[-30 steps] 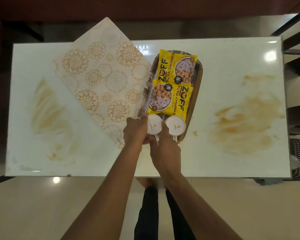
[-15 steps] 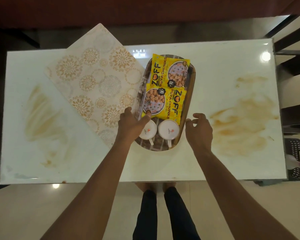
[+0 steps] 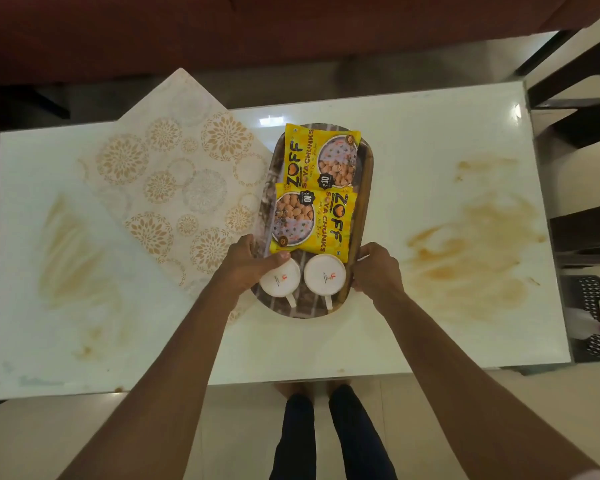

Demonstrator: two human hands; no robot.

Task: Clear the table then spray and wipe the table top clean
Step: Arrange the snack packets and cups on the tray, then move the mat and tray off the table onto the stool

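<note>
I am looking down into a home living or dining room: a glossy white table (image 3: 413, 140) on pale floor tiles (image 3: 66, 441), a maroon sofa (image 3: 222, 29) along the top of the frame, a floral placemat (image 3: 174, 174), and a serving tray (image 3: 362, 188) bearing two cups (image 3: 323, 275) and snack packets (image 3: 321, 157).

Dim, warm overhead light leaves small white glare spots on the glossy table (image 3: 413, 140) near its far edge and right corner, while the surroundings sink into shadow, edges bow from wide-angle distortion, and fine detail looks soft.
</note>
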